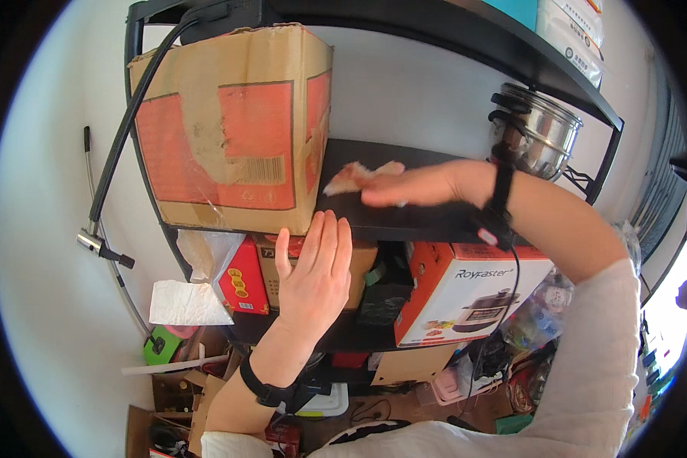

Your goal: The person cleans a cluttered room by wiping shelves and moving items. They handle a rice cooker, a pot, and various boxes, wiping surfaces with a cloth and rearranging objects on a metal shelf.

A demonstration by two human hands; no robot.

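Observation:
My left hand (315,269) rests with its fingertips at the lower right corner of a large cardboard box (257,120) with orange-red panels, which stands on a black shelf (389,220). Over the same shelf, right of the box, my right hand (412,186) is stretched flat and slightly blurred. A crumpled whitish-pink cloth or tissue (349,177) lies at its fingertips, partly under the hand; how firmly it is held does not show. Behind my right wrist stands a stainless steel pot (544,129) with black handles.
Below are a Royfaster cooker box (475,297), a red box (243,280) and a brown carton (363,269). A white sheet (189,303) hangs at the left. A black jointed arm (129,120) crosses before the large box. A cable runs down from my right wrist.

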